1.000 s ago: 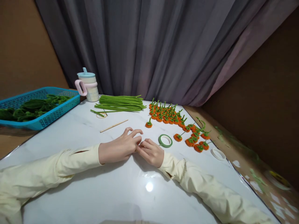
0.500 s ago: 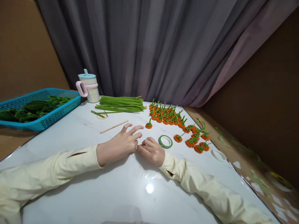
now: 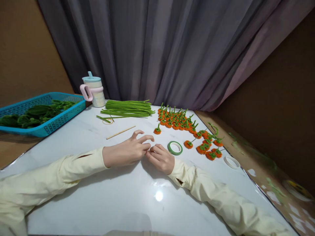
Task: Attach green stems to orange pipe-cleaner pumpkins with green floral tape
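Note:
Above the middle of the white table, my left hand [image 3: 133, 150] meets my right hand [image 3: 161, 159] at the fingertips. On the left, thumb and finger are pinched together while the other fingers arch out loosely. The right hand is closed, its fingers bent in against the thumb. Whatever is between the fingertips is too small and hidden to make out. Just right of my right hand lies a roll of green tape [image 3: 173, 153]. One small orange fuzzy pumpkin-like piece with a green stem [image 3: 157, 130] stands beyond the fingers. A thin wooden stick [image 3: 120, 132] lies behind my left hand.
Green pipe cleaners [image 3: 126, 108] are piled at the back, beside many orange pieces [image 3: 176, 119]. More orange pieces [image 3: 206, 147] and a white ring [image 3: 228, 164] are on the right. A blue basket [image 3: 61, 119] with green leafy pieces and a handled cup [image 3: 98, 98] stand left.
My left hand has shifted slightly up and right, its raised fingers reaching over the right hand's fingertips. My right hand stays nearly in place. The whole view has shifted a little.

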Demonstrator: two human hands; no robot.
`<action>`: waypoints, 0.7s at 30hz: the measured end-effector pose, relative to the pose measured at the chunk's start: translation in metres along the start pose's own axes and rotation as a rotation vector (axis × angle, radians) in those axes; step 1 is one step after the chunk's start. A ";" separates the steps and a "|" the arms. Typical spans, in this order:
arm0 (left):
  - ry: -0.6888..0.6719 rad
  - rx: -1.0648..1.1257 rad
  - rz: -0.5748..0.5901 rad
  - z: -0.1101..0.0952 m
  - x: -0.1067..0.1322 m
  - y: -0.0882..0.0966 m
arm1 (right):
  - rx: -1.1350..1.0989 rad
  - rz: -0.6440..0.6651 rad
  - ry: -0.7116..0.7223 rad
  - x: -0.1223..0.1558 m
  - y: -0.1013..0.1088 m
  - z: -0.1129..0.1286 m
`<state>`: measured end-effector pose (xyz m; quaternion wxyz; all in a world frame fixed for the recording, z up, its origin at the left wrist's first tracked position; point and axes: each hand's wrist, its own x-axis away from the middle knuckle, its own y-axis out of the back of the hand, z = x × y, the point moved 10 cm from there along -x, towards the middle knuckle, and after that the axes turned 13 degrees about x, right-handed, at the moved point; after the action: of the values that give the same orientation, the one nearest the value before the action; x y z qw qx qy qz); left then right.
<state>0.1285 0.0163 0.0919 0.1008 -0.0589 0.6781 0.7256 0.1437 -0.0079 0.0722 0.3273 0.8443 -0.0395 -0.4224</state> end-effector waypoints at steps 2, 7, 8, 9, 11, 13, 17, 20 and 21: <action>0.003 0.061 0.063 0.003 0.000 -0.003 | 0.012 0.013 0.034 0.001 -0.002 0.004; 0.052 0.037 0.049 0.009 0.002 -0.005 | -0.044 0.010 0.005 0.003 -0.004 -0.002; 0.063 0.026 0.035 0.009 0.003 -0.005 | -0.054 0.001 -0.018 0.003 -0.003 -0.005; 0.071 0.014 0.026 0.009 0.003 -0.004 | -0.064 -0.004 -0.046 0.002 -0.002 -0.008; 0.077 -0.004 0.024 0.009 0.002 -0.004 | -0.090 0.001 -0.094 0.001 -0.002 -0.013; 0.070 -0.005 0.019 0.008 0.002 -0.003 | -0.112 0.009 -0.122 0.000 -0.003 -0.015; 0.018 0.015 -0.012 0.002 0.001 -0.001 | -0.084 -0.002 -0.085 -0.001 -0.001 -0.010; 0.001 0.013 -0.019 0.001 0.001 -0.003 | -0.025 -0.022 -0.027 0.000 0.000 -0.005; -0.005 0.013 -0.015 0.000 0.001 -0.004 | -0.012 -0.028 -0.008 0.000 0.001 -0.004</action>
<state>0.1283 0.0170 0.0874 0.1082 -0.0615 0.6822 0.7205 0.1462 -0.0064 0.0743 0.3261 0.8413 -0.0263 -0.4304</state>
